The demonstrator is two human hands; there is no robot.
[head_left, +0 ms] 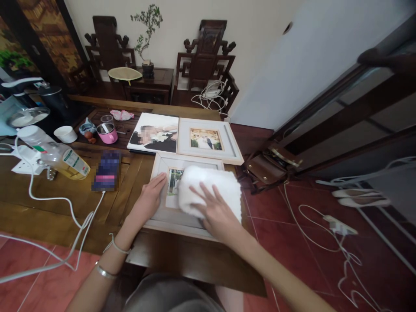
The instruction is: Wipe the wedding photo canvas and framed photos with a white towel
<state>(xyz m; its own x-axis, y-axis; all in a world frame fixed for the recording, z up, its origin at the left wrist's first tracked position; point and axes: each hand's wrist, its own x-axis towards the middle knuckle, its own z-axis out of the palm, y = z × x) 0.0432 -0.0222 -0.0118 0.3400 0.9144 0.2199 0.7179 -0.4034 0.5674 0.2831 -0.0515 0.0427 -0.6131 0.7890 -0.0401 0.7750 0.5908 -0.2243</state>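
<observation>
A light wooden picture frame [191, 229] lies flat on the table's near right corner. It has a pale mat and a small photo [173, 184], partly covered by a folded white fluffy cloth [227, 184]. My right hand [216, 212] holds this cloth down against the frame's face, fingers spread over it. On the frame's left border rests my left hand [150, 197], fingers stretched out and laid on the wood. Just behind are a second frame [232, 136] with a couple's photo and a white-edged photo panel [159, 123].
On the wooden table [74, 216] to the left are a phone [106, 171] on a white cable, a bottle of yellowish liquid [61, 160], a pink cup [107, 133] and a white bowl [65, 134]. A brown bag [266, 167] sits beyond the table's right edge. Cables trail across the floor.
</observation>
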